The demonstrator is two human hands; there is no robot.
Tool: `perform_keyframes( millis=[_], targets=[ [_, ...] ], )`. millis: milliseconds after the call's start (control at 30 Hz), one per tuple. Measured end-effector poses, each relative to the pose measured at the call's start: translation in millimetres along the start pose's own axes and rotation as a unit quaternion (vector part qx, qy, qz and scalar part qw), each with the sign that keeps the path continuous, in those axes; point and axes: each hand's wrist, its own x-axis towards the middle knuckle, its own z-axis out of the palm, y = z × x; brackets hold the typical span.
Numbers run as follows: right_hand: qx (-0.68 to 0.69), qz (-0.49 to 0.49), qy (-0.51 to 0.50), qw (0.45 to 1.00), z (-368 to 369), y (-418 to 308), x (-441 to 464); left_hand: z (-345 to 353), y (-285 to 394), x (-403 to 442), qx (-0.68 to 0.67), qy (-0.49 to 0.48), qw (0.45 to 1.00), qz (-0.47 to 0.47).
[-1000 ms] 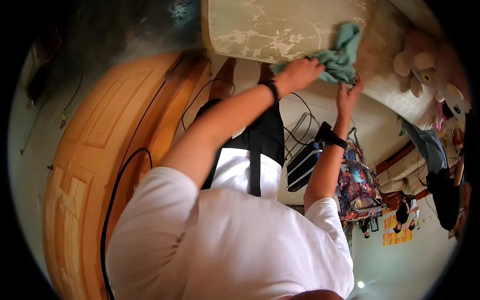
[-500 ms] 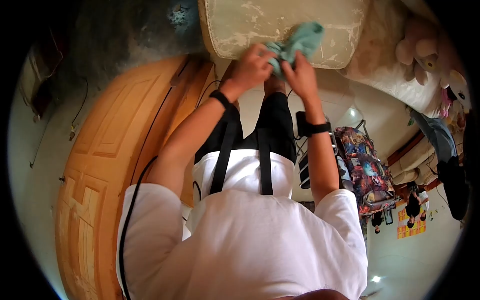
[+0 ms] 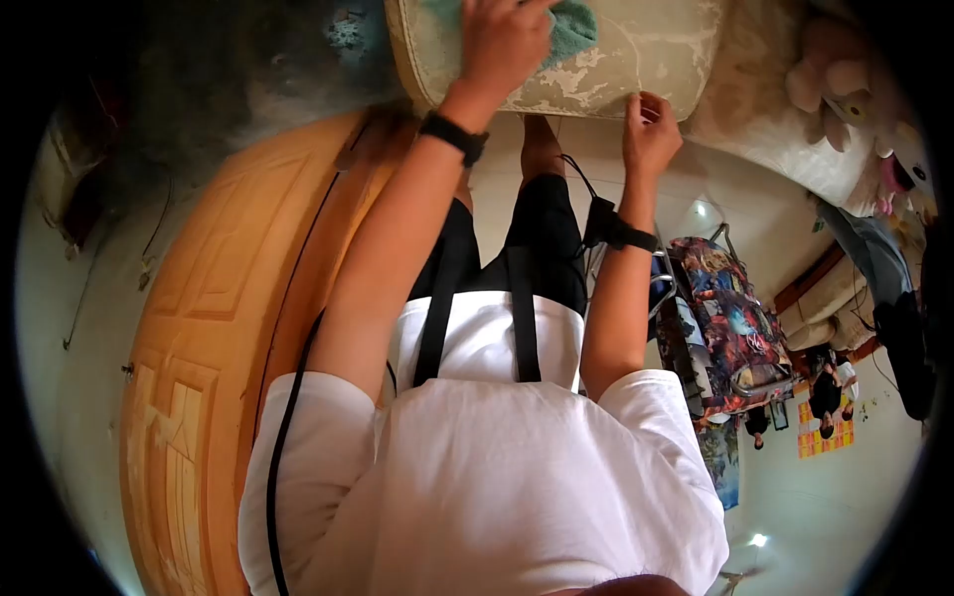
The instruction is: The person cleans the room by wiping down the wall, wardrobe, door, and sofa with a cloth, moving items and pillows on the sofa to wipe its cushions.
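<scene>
A worn, peeling cream padded seat (image 3: 606, 60) with a stitched edge spans the top of the head view. A green cloth (image 3: 571, 35) lies on it. My left hand (image 3: 505, 45) is closed on the cloth over the seat, its fingertips partly cut off by the frame's top. Cloth shows on both sides of that hand. At the seat's near right edge is my right hand (image 3: 653, 134), apart from the cloth. Its fingers are loosely curled, thumb near the forefinger, and nothing shows in them. Both wrists wear black bands.
An orange wooden door (image 3: 214, 328) stands at the left. On the right are a patterned bag (image 3: 730, 318) on a metal frame and a pink plush toy (image 3: 835, 74) on a pale cover. Small upside-down people (image 3: 827, 397) appear at lower right. A black cable (image 3: 278, 477) runs along my left sleeve.
Both hands held the bunched cloth near the seat's front edge. My left hand has moved up and over the seat with it. My right hand has let go and shifted right.
</scene>
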Motion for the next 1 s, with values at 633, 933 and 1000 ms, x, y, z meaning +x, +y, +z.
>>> perform_keyframes(
  millis=[633, 933, 1000],
  targets=[
    [-0.212, -0.049, -0.077, 0.973, -11, -2, 16, -44, -100, -27, -0.032, 0.085, 0.978, -0.189],
    [-0.130, -0.119, -0.065, 0.982, -6, 31, 19, -36, -15, -23, -0.007, 0.053, 0.989, -0.137],
    [-0.107, -0.126, -0.059, 0.985, -11, 27, 15, -25, 10, -24, -0.014, 0.023, 0.992, -0.123]
  ],
)
